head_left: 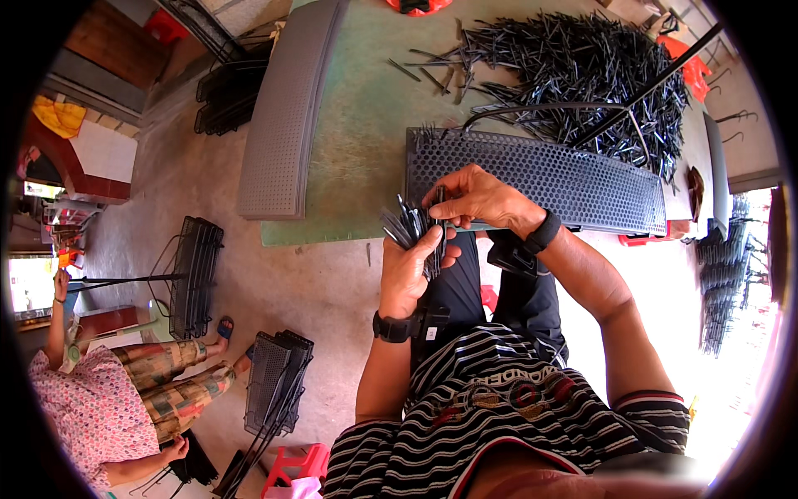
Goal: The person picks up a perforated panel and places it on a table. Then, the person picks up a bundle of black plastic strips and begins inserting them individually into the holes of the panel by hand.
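Short of the table's front edge, my left hand point(406, 273) is closed round a bundle of thin black strips point(407, 224), their ends fanned out. My right hand point(486, 200) pinches at the same bundle with thumb and fingers; its fingertips are partly hidden, and which strips it grips is hard to make out. Just beyond my right hand lies a black perforated panel point(540, 170) with a bent rod frame point(619, 106) attached. Several small black strips point(428, 133) stick up at the panel's far left corner.
A large heap of black strips point(582, 71) covers the far right of the green table point(357, 125). Grey perforated sheets point(283, 125) are stacked on its left. Another person point(100, 399) is at the lower left, near black mesh racks point(195, 279) and a red stool point(298, 466).
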Action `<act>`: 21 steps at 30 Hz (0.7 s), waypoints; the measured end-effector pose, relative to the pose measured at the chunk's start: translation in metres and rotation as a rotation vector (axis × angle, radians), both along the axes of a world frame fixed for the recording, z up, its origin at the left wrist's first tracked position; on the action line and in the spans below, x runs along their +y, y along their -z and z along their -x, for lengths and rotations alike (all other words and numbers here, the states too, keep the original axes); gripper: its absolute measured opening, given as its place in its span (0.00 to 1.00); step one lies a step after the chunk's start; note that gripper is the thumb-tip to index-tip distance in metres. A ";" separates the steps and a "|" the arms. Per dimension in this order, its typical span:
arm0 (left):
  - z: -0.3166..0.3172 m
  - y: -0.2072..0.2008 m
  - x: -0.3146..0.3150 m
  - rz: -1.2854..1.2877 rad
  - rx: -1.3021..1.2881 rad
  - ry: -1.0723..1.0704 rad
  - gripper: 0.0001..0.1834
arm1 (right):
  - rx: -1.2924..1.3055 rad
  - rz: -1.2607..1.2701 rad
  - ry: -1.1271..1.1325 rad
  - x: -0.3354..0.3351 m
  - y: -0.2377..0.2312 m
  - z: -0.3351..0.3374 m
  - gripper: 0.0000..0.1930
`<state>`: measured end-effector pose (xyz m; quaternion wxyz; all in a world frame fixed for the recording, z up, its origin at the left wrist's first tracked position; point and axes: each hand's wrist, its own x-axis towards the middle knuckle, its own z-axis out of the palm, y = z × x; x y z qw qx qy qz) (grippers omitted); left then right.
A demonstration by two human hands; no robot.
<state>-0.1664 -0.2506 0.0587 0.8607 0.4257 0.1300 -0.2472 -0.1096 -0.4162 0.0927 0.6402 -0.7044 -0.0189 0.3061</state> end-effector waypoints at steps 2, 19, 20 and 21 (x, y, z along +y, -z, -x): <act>0.000 0.000 -0.001 0.003 -0.006 0.003 0.12 | 0.012 0.009 0.020 0.001 -0.001 0.001 0.08; -0.010 0.006 0.014 0.299 0.141 -0.013 0.11 | -1.502 0.445 -0.091 0.001 -0.009 0.047 0.17; -0.011 0.005 0.009 0.348 0.148 -0.037 0.10 | -1.567 0.503 -0.127 0.003 -0.004 0.048 0.19; -0.013 0.003 0.004 0.393 0.152 -0.071 0.10 | -1.636 0.550 -0.168 0.006 -0.001 0.047 0.21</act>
